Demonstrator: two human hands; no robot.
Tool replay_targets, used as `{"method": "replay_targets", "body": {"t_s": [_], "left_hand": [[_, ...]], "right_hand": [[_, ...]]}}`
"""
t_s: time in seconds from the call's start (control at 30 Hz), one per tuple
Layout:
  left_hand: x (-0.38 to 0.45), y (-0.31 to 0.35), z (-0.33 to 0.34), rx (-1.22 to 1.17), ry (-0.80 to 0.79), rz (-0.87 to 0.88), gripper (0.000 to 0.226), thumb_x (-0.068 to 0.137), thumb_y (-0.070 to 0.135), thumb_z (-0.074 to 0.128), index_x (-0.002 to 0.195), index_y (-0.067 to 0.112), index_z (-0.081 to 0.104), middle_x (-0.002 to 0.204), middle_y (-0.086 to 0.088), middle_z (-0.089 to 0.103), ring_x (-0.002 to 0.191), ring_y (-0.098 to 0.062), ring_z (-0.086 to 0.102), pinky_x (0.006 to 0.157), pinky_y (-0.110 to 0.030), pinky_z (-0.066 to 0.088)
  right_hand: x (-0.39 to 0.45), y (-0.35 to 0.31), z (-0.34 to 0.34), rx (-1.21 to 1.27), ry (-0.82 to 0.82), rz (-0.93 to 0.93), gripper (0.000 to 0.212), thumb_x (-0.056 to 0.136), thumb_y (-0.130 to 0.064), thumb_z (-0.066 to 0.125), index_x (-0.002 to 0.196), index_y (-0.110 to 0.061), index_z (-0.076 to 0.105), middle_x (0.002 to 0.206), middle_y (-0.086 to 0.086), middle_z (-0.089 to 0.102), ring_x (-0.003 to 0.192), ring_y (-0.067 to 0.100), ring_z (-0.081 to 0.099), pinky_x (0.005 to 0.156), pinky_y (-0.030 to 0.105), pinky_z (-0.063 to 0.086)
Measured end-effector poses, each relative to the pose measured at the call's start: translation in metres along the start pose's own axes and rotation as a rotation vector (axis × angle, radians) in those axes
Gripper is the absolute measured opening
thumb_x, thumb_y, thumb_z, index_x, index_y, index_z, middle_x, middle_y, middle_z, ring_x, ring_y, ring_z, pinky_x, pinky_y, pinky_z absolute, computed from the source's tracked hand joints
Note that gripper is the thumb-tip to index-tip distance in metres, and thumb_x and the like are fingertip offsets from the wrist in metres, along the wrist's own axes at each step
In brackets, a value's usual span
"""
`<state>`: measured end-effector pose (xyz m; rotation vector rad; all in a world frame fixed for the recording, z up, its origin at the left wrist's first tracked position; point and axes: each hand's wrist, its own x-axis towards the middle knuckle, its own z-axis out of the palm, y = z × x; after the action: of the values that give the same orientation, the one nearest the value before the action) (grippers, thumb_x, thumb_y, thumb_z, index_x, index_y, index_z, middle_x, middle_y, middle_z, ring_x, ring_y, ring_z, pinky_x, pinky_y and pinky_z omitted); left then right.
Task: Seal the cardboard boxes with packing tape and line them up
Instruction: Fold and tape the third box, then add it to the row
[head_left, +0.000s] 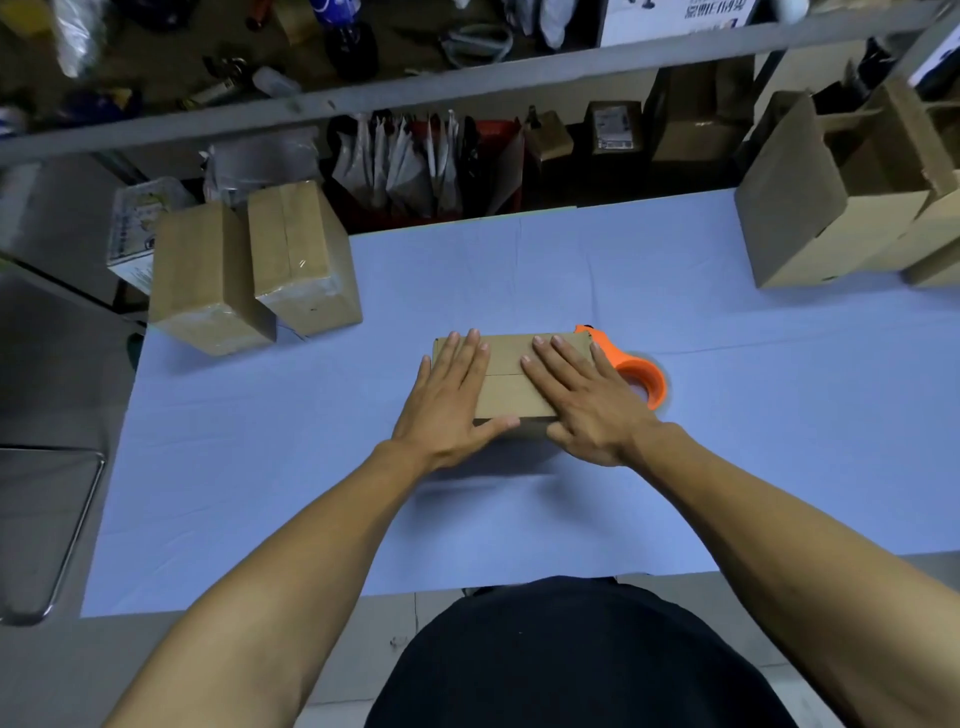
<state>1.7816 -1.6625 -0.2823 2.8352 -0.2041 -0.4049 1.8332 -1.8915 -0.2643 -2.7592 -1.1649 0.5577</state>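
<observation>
A small cardboard box (506, 382) lies at the middle of the blue table (519, 270), its two top flaps folded down and meeting at a seam. My left hand (452, 395) presses flat on the left flap, thumb hooked over the near edge. My right hand (582, 400) presses flat on the right flap. An orange tape dispenser (636, 374) with a roll of clear tape rests on the table just right of the box, behind my right hand. Two taped boxes (208, 275) (298, 254) stand side by side at the table's far left.
Open, unsealed cardboard boxes (831, 208) crowd the far right corner. Behind the table, a metal shelf rail (467, 88) runs across, with bags, small parcels and clutter beneath and above it. A metal chair frame (62, 519) stands left of the table.
</observation>
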Motion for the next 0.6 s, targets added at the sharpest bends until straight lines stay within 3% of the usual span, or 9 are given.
{"method": "replay_targets", "body": {"t_s": [0.07, 0.13, 0.2, 0.23, 0.33, 0.4, 0.5, 0.53, 0.6], "left_hand": [[-0.001, 0.001, 0.002, 0.006, 0.014, -0.003, 0.105, 0.082, 0.084, 0.024, 0.158, 0.019, -0.009, 0.161, 0.007, -0.025, 0.144, -0.008, -0.031, 0.120, -0.043, -0.008], [-0.002, 0.003, 0.005, 0.032, 0.032, -0.012, 0.106, 0.081, 0.086, 0.019, 0.158, 0.018, -0.007, 0.161, 0.007, -0.024, 0.146, -0.010, -0.028, 0.120, -0.046, -0.006], [-0.001, 0.001, 0.008, 0.056, 0.051, -0.014, 0.105, 0.082, 0.086, 0.016, 0.158, 0.018, -0.006, 0.162, 0.006, -0.022, 0.147, -0.012, -0.026, 0.120, -0.046, -0.006], [-0.001, 0.001, 0.009, 0.064, 0.055, -0.017, 0.104, 0.082, 0.085, 0.016, 0.158, 0.018, -0.006, 0.162, 0.005, -0.021, 0.148, -0.013, -0.025, 0.120, -0.046, -0.006], [0.000, 0.000, 0.011, 0.072, 0.070, -0.017, 0.104, 0.083, 0.085, 0.018, 0.158, 0.017, -0.004, 0.164, 0.004, -0.017, 0.150, -0.016, -0.020, 0.119, -0.046, -0.006], [0.001, 0.000, 0.012, 0.072, 0.080, -0.011, 0.104, 0.084, 0.084, 0.021, 0.159, 0.016, -0.002, 0.165, 0.003, -0.014, 0.152, -0.017, -0.016, 0.119, -0.047, -0.005], [0.001, -0.001, 0.012, 0.073, 0.087, -0.008, 0.104, 0.085, 0.084, 0.021, 0.159, 0.015, -0.001, 0.165, 0.001, -0.013, 0.152, -0.018, -0.015, 0.120, -0.046, -0.005], [0.001, -0.001, 0.012, 0.070, 0.088, -0.005, 0.104, 0.085, 0.084, 0.022, 0.159, 0.015, -0.001, 0.165, 0.001, -0.013, 0.152, -0.019, -0.015, 0.120, -0.046, -0.006], [0.000, -0.001, 0.011, 0.058, 0.087, -0.001, 0.104, 0.085, 0.083, 0.023, 0.159, 0.014, -0.002, 0.165, 0.001, -0.013, 0.152, -0.019, -0.016, 0.120, -0.044, -0.007]], "right_hand": [[-0.004, 0.006, 0.000, 0.178, 0.049, -0.013, 0.078, 0.097, -0.038, 0.048, 0.158, -0.021, 0.003, 0.165, 0.002, -0.010, 0.152, 0.017, -0.010, 0.122, 0.044, -0.008], [-0.012, 0.011, 0.004, 0.428, 0.272, 0.089, 0.064, 0.099, -0.038, 0.049, 0.156, -0.018, 0.026, 0.164, 0.006, 0.015, 0.151, 0.016, 0.011, 0.121, 0.038, 0.012], [-0.015, 0.019, 0.013, 0.578, 0.575, 0.366, 0.044, 0.099, -0.029, 0.045, 0.142, -0.019, 0.049, 0.145, 0.008, 0.047, 0.134, 0.017, 0.040, 0.104, 0.034, 0.035], [-0.015, 0.025, 0.018, 0.593, 0.621, 0.510, 0.035, 0.099, -0.025, 0.043, 0.132, -0.017, 0.055, 0.130, 0.009, 0.056, 0.121, 0.022, 0.048, 0.091, 0.032, 0.039], [-0.008, 0.034, 0.033, 0.594, 0.373, 0.667, 0.030, 0.099, -0.038, 0.044, 0.115, -0.013, 0.050, 0.099, 0.006, 0.060, 0.091, 0.030, 0.059, 0.066, 0.033, 0.040], [-0.003, 0.035, 0.039, 0.618, 0.281, 0.638, 0.046, 0.097, -0.045, 0.045, 0.133, -0.016, 0.040, 0.090, 0.002, 0.059, 0.079, 0.029, 0.059, 0.058, 0.034, 0.041], [0.007, 0.036, 0.041, 0.501, 0.148, 0.595, 0.081, 0.094, -0.025, 0.054, 0.156, -0.012, 0.003, 0.089, 0.007, 0.062, 0.076, 0.029, 0.060, 0.060, 0.041, 0.051], [0.010, 0.036, 0.042, 0.476, 0.134, 0.605, 0.085, 0.092, -0.019, 0.056, 0.156, -0.011, 0.000, 0.090, 0.010, 0.062, 0.077, 0.031, 0.061, 0.063, 0.044, 0.053], [0.012, 0.038, 0.038, 0.469, 0.149, 0.637, 0.080, 0.089, -0.012, 0.056, 0.155, -0.011, 0.009, 0.090, 0.013, 0.063, 0.076, 0.033, 0.060, 0.064, 0.045, 0.053]]}}
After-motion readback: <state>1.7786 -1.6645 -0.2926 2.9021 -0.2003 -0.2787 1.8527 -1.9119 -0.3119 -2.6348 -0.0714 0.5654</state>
